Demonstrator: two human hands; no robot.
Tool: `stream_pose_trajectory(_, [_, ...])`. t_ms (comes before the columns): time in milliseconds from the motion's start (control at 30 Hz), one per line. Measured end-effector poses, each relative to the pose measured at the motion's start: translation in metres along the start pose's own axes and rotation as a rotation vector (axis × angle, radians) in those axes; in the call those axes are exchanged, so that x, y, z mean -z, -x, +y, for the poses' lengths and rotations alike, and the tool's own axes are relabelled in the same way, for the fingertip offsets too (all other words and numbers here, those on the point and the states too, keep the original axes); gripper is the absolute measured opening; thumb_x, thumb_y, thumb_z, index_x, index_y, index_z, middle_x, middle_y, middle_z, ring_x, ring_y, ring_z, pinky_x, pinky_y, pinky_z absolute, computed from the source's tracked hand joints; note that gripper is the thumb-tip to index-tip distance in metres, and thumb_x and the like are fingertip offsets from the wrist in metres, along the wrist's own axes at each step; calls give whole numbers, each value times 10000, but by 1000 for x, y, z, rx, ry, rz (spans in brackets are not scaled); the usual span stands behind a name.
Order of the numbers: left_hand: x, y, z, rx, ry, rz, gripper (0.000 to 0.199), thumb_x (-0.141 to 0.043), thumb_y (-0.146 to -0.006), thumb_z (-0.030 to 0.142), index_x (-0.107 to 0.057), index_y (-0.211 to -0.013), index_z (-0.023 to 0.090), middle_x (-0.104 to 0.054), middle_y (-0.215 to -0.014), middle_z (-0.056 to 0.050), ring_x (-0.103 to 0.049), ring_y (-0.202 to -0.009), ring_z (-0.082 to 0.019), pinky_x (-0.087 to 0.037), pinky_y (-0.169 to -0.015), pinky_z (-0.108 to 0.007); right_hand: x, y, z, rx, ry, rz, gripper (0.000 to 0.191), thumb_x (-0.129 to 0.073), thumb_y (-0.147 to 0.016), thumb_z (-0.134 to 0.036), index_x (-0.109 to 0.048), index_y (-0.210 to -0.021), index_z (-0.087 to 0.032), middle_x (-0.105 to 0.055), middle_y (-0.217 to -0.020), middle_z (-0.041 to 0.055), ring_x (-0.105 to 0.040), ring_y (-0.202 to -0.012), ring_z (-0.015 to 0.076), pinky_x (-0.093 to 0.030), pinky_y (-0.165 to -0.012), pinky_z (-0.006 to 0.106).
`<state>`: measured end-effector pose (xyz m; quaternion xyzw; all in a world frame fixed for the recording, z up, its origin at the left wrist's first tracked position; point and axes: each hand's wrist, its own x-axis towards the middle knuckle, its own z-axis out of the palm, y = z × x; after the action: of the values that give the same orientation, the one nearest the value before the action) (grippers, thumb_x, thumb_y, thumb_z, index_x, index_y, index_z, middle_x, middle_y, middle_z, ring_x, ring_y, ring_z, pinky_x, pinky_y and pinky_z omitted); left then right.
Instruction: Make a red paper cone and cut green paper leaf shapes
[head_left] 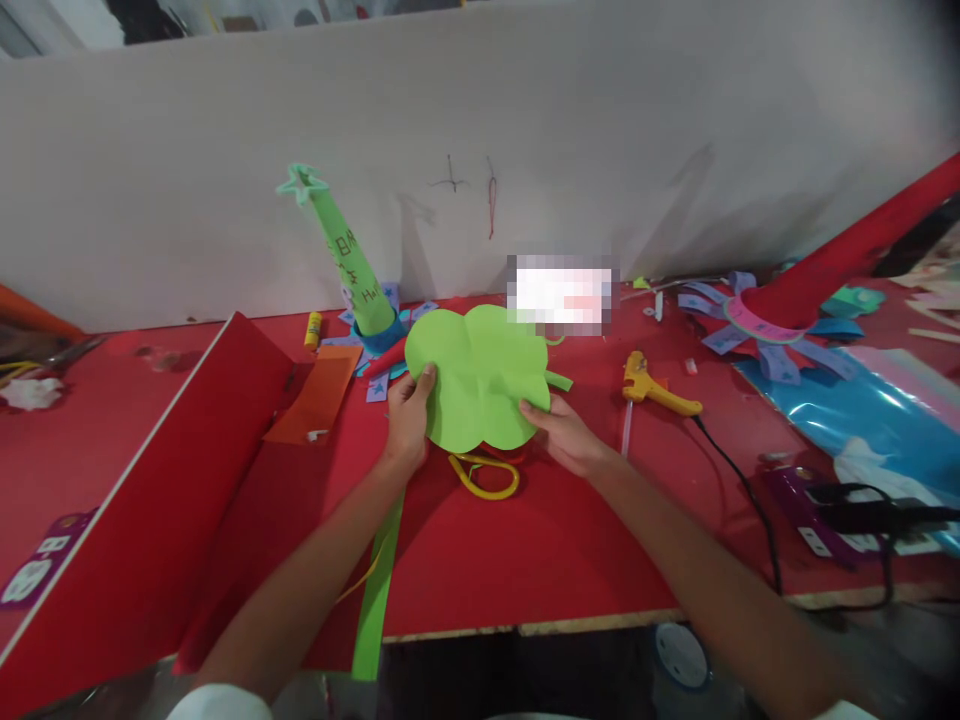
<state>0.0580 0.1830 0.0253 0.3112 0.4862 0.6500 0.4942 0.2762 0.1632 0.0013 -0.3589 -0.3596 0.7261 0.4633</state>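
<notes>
A lime-green paper cutout [480,375] with rounded, cloud-like lobes is held up above the red table, facing me. My left hand [409,415] grips its left edge, thumb on the front and fingers behind. On the lower right edge, my right hand [566,432] pinches the same cutout between thumb and fingers. Just below it, the yellow handle loop of what looks like scissors [487,492] shows; the rest is hidden behind the paper. A long green paper strip [379,590] lies under my left forearm and hangs over the table's front edge.
A green paper cone [352,260] topped with a star stands behind on the left. Nearby lie a glue stick [313,330] and orange paper [315,395]. A yellow glue gun [660,387] rests on the right, its cord running to a purple power strip [832,520]. A red divider [150,480] stands left.
</notes>
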Motion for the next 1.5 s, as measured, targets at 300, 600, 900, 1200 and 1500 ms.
stream_pose_trajectory(300, [9,-2,-8,-67,-266,-134,545,-894,-690,672,-691,-680,165,-581,-600,20,-466,-532,-110,-346,-500,-249,7,-2,-11,97,-56,185,486,-946,-700,-530,-762,-1055,-255,-841,-1108,82,-747,-1209,365,-589,-1065,547])
stream_pose_trajectory(600, [5,3,-6,63,-247,-293,600,-902,-659,700,-773,-843,144,-714,-731,-36,-619,-627,-165,-491,-607,-283,13,-6,-12,75,-92,209,501,-942,-714,-500,-767,-1109,-245,-834,-1146,91,-733,-1245,365,-575,-1108,555])
stream_pose_trajectory(900, [0,5,-2,90,-102,-206,618,-972,-578,618,-782,-920,139,-783,-800,-52,-723,-716,-216,-545,-658,-301,8,2,-13,37,-116,66,543,-974,-651,-484,-767,-1091,-245,-835,-1165,97,-720,-1268,374,-578,-1097,564])
stream_pose_trajectory(1200, [0,5,-2,134,-124,-233,661,-976,-551,655,-775,-909,137,-784,-805,-85,-748,-772,-260,-566,-676,-333,12,-3,-8,14,-111,117,525,-939,-729,-524,-761,-1144,-256,-831,-1179,88,-710,-1290,351,-574,-1117,548])
stream_pose_trajectory(1500, [2,3,0,73,-136,-209,644,-979,-554,652,-782,-890,140,-788,-806,-64,-704,-686,-202,-570,-674,-316,13,-4,-9,30,-79,169,478,-961,-692,-555,-769,-999,-243,-844,-1047,79,-750,-1190,348,-597,-1065,530])
